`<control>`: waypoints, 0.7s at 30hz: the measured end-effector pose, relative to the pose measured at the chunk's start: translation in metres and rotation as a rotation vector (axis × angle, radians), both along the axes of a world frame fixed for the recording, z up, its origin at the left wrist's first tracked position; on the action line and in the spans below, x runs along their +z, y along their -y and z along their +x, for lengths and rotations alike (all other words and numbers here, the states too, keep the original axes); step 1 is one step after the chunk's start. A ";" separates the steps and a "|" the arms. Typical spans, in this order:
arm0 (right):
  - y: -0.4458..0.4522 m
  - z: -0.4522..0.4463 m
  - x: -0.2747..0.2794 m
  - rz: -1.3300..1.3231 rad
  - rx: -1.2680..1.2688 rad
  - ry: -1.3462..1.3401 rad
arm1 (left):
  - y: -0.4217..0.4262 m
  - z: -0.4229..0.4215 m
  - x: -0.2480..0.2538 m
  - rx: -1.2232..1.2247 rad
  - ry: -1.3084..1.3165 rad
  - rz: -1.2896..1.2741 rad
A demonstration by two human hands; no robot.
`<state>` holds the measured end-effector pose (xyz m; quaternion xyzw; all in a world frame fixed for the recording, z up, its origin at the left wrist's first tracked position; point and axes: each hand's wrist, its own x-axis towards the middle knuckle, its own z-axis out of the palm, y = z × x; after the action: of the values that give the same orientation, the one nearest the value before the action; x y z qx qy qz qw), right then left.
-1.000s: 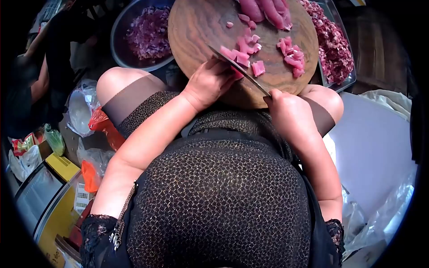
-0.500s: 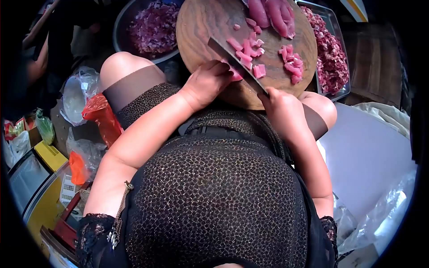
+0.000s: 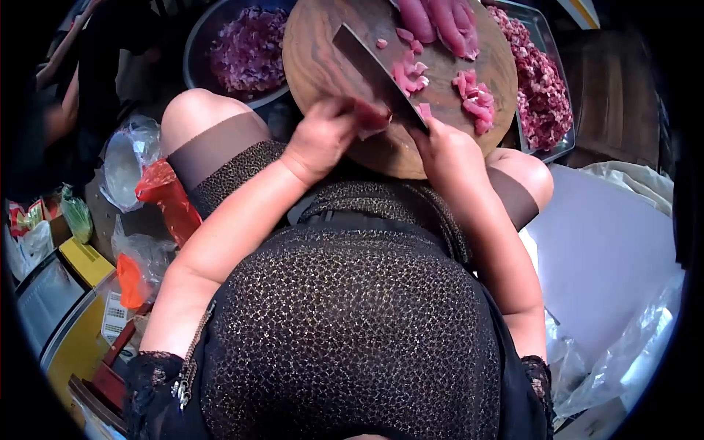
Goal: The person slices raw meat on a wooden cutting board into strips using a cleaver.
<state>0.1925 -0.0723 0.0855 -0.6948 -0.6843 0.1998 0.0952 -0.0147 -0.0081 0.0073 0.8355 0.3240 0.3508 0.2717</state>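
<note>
My right hand (image 3: 453, 155) grips the handle end of a cleaver (image 3: 372, 70), whose dark blade slants up and left over a round wooden chopping board (image 3: 315, 62). Near the board's front left edge, my left hand (image 3: 323, 136) is closed on a piece of meat (image 3: 374, 116), slightly blurred, just left of the blade. Small cut meat pieces (image 3: 409, 73) lie beyond the blade, and another pile of meat strips (image 3: 477, 101) sits to the right. Large uncut meat pieces (image 3: 451, 26) rest at the far side of the board.
A metal bowl (image 3: 192, 62) of chopped meat stands left of the board; a metal tray (image 3: 568, 139) of minced meat is at the right. Plastic bags (image 3: 167, 194) lie at the left. Another person's arm (image 3: 62, 95) shows at upper left.
My left hand has moved left and turned, drawing the meat piece away from the blade. The cleaver has shifted slightly up and left, and fewer cut pieces show beside it.
</note>
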 end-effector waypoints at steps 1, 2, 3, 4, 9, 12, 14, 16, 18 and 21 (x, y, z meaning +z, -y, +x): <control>0.010 0.004 0.006 -0.039 0.018 0.010 | 0.001 -0.004 -0.005 0.053 -0.075 0.092; 0.020 0.006 0.013 -0.051 0.013 0.010 | 0.005 -0.003 -0.007 0.047 -0.075 0.080; 0.027 0.007 0.021 -0.115 0.040 0.065 | 0.006 0.000 -0.008 -0.004 -0.106 0.179; 0.031 0.007 0.026 -0.174 0.065 0.120 | 0.005 0.002 -0.008 -0.057 -0.136 0.284; 0.029 0.006 0.019 -0.270 0.089 0.092 | 0.004 0.008 -0.009 -0.084 -0.153 0.253; 0.003 -0.011 -0.006 -0.140 0.154 0.057 | 0.005 0.010 -0.005 -0.058 -0.119 0.304; -0.019 -0.019 -0.020 -0.099 0.121 0.068 | 0.003 0.007 -0.010 -0.108 -0.166 0.235; -0.028 -0.017 -0.026 0.080 0.045 -0.023 | 0.002 0.002 -0.007 -0.108 -0.160 0.244; -0.025 -0.011 -0.013 0.074 -0.013 -0.033 | -0.001 -0.004 -0.013 -0.144 -0.037 -0.071; 0.005 -0.002 0.013 0.085 0.021 -0.011 | 0.000 -0.018 -0.019 0.114 -0.074 -0.040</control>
<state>0.1907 -0.0775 0.0984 -0.6818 -0.6988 0.1753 0.1265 -0.0331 -0.0085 -0.0115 0.8225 0.3878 0.3282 0.2557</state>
